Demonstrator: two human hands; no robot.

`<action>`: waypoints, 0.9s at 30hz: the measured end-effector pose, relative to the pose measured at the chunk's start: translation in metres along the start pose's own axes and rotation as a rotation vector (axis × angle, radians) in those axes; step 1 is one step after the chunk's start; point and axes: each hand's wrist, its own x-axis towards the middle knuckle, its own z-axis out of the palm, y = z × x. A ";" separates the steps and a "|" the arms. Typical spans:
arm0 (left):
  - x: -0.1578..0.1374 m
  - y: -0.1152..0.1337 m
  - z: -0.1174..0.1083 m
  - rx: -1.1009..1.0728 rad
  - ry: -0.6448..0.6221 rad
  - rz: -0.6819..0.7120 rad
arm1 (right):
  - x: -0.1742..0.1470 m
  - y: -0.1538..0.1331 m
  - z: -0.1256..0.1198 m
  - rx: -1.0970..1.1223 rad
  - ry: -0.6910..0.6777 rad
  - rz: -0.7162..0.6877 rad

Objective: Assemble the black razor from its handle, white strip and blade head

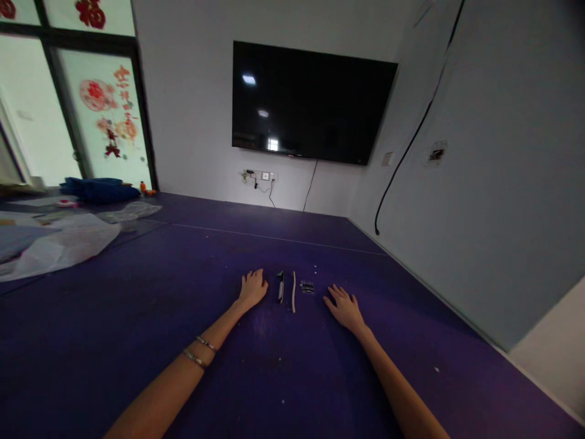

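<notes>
My left hand (254, 289) lies palm down on the purple tabletop (183, 317), open and holding nothing, its fingers slightly bent. Just right of it is a slim black-and-white object (281, 289), too small to identify. Beside that object runs a thin, slightly curved whitish strip (294, 294). A small dark rectangular piece (308, 286) with light marks sits farther right. Palm down on the surface, my right hand (345, 306) is open with fingers apart, right of the dark piece and not touching it. Two tiny white bits (315, 269) are beyond the dark piece.
Crumpled clear plastic sheeting (77, 241) and a dark blue cloth (99, 190) lie at the left. An orange bottle (143, 186) stands near the glass door (103, 116). A black cable (404, 155) hangs down the right wall, and a television (311, 103) hangs ahead.
</notes>
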 end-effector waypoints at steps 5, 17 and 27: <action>-0.001 0.014 -0.015 -0.119 0.048 0.002 | -0.001 -0.001 -0.002 0.010 0.006 -0.002; 0.003 0.055 -0.007 -0.082 -0.141 -0.024 | -0.002 -0.002 -0.005 0.021 0.013 -0.001; 0.015 0.066 0.001 -0.184 -0.148 -0.144 | -0.003 -0.002 -0.004 0.019 0.026 0.000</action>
